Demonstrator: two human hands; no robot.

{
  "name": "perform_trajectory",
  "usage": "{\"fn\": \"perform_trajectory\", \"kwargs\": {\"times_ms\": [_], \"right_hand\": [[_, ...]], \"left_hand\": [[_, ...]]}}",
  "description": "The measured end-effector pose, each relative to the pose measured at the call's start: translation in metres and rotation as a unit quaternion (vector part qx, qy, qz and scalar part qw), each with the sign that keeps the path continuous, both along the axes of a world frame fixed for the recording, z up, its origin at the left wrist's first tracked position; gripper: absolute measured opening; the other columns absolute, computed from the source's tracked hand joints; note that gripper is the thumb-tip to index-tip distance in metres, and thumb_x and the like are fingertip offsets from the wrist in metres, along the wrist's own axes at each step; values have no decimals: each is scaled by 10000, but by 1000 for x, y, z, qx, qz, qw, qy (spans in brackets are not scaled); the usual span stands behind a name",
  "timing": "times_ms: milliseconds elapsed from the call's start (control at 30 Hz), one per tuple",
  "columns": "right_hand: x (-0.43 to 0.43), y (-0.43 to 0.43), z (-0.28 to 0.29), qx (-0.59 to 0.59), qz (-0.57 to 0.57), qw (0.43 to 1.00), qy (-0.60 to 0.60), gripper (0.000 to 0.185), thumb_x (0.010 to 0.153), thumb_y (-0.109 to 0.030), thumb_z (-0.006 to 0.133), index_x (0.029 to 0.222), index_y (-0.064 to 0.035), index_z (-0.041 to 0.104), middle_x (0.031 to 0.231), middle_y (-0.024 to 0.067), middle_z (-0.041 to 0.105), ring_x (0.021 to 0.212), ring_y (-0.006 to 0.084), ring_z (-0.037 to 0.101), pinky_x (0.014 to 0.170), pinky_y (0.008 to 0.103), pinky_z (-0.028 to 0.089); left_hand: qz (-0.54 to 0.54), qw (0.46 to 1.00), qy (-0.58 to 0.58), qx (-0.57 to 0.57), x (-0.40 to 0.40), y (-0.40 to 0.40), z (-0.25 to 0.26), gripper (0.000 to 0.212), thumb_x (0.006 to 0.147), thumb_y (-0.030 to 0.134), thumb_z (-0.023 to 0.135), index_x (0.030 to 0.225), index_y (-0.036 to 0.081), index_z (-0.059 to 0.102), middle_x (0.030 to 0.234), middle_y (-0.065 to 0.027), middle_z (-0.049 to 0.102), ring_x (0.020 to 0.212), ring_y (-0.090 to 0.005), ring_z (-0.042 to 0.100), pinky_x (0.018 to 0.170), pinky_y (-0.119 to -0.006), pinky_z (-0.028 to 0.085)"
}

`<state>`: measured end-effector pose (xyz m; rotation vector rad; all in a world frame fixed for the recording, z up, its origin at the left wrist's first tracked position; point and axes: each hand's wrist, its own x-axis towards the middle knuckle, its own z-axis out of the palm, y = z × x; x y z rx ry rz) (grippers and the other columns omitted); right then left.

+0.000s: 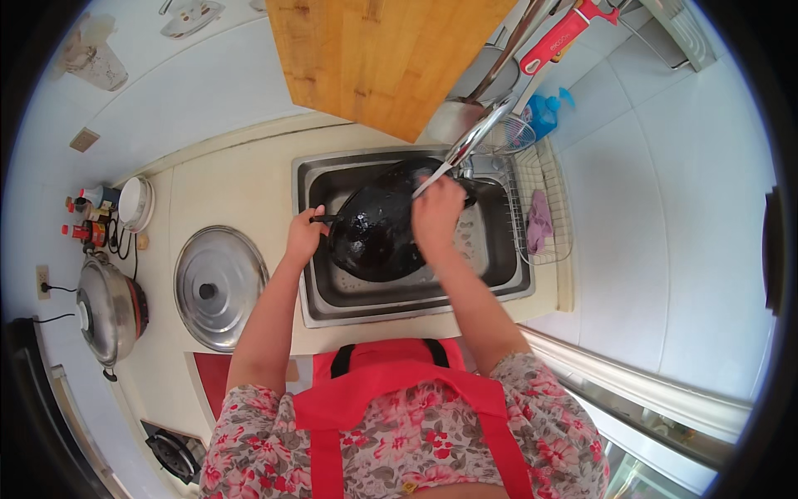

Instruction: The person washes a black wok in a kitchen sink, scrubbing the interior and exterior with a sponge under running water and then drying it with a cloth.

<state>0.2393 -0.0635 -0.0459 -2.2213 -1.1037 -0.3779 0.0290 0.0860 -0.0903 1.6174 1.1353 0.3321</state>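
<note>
A black wok (380, 224) lies tilted in the stainless steel sink (418, 312), wet and shiny on the surface facing me. My left hand (307, 234) grips its short black side handle (324, 218) over the sink's left rim. Against the upper right part of the wok is my right hand (438, 212), blurred by motion. Whether it holds something is hidden. The chrome faucet (480, 131) slants down from the upper right, and a whitish strip, perhaps running water, meets the fingers. Wet spots show on the sink's floor.
A domed metal lid (218, 280) lies on the counter (230, 174) to the left, near a lidded pot (106, 312) and bottles (93, 212). Behind the sink stands a wooden cutting board (374, 62). On the right, a wire rack (555, 249) holds a purple cloth (539, 221); a blue pump bottle (543, 115) stands behind.
</note>
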Motion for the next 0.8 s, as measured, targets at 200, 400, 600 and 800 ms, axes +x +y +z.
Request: {"fn": "perform_trajectory", "kwargs": {"times_ms": [200,400,600,800], "right_hand": [[-30,13,4,-26,145,989,-31,275,684,-71,606,949,-133,644,984,87,564,993,286,496,833,419,399],[48,5,-14,-1,-30,1000,5,186,714,-60,558,868,-60,661,943,127,587,891,354,511,755,455,435],[-48,24,17,-42,172,982,-63,223,662,-119,622,880,-156,649,998,29,550,992,255,505,807,419,410],[60,8,-15,-81,20,990,114,246,741,-106,584,978,-98,646,962,116,584,921,348,528,788,445,451]], "left_hand": [[-6,999,-18,50,-3,-2,0,220,865,163,542,778,-23,622,663,-98,627,661,-192,562,669,-300,427],[8,998,-50,47,-8,-1,-32,239,881,184,552,756,-10,615,627,-124,609,604,-217,552,616,-315,421],[-2,999,7,48,-2,-6,-3,213,853,162,571,749,-18,618,649,-138,608,628,-239,573,633,-327,432],[17,998,-38,46,-12,-5,-34,282,882,228,570,753,-17,621,638,-133,610,626,-237,577,628,-328,432]]}}
